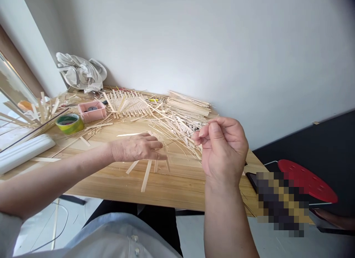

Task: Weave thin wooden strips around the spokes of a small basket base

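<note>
My left hand (140,147) rests low over a small woven piece of bamboo strips (146,176), its fingers curved down on it. Flat strip ends fan out below the fingers toward the table's front edge; the middle of the weave is mostly hidden under the hand. A thin bamboo strand (179,140) runs from the left fingertips up to my right hand (224,148). Raised above the table, the right hand is closed, thumb against fingers, pinching that strand.
Behind lie a larger woven mat (130,103), a stack of bamboo strips (188,104) and loose offcuts. Leftward are a pink box (92,111), a roll of tape (69,123) and a white case (26,152). A red stool (306,180) stands at the right.
</note>
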Motion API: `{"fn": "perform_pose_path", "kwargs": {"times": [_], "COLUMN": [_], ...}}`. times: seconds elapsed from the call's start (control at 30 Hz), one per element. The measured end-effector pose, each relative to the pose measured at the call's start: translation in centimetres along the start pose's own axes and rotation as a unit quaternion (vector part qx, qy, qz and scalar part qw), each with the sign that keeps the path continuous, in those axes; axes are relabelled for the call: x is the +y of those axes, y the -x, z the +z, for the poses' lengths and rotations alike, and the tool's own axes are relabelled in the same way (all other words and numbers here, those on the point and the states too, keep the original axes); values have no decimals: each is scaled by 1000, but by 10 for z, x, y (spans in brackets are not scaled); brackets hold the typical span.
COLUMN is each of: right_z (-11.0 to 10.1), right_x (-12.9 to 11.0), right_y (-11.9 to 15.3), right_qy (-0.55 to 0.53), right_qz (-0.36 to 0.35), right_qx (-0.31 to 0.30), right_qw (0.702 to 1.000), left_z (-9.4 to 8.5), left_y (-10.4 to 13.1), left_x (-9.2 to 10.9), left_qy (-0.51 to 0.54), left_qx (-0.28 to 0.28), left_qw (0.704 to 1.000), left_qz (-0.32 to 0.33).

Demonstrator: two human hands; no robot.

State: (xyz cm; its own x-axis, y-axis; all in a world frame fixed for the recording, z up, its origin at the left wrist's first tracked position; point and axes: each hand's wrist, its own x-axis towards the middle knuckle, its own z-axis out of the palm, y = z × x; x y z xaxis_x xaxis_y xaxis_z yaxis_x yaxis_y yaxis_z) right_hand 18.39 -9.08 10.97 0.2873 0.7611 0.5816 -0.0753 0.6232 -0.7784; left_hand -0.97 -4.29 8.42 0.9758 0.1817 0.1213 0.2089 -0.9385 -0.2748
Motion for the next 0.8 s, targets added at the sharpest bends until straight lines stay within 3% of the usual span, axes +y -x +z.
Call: {"fn": "perform_pose_path", "kwargs": {"times": [0.23, 0.43, 0.53, 0.8], "right_z": [-2, -2, 4, 19], "right_x": [-1, 20, 32, 47], "right_y": [11, 38, 47, 53], "right_qy": [55, 201, 272, 328], "right_qz": [-4, 90, 79, 29], "right_qx": [-21, -196, -253, -256], "right_qw": [998, 955, 925, 909], "left_z": [-3, -4, -13, -29], "left_y": [-2, 0, 2, 1], "left_x": [2, -7, -11, -14], "left_qy": [-32, 52, 148, 235], "left_qx": [26, 4, -17, 20], "left_qw": [995, 993, 983, 961], "left_qz": [-88, -105, -109, -144]}}
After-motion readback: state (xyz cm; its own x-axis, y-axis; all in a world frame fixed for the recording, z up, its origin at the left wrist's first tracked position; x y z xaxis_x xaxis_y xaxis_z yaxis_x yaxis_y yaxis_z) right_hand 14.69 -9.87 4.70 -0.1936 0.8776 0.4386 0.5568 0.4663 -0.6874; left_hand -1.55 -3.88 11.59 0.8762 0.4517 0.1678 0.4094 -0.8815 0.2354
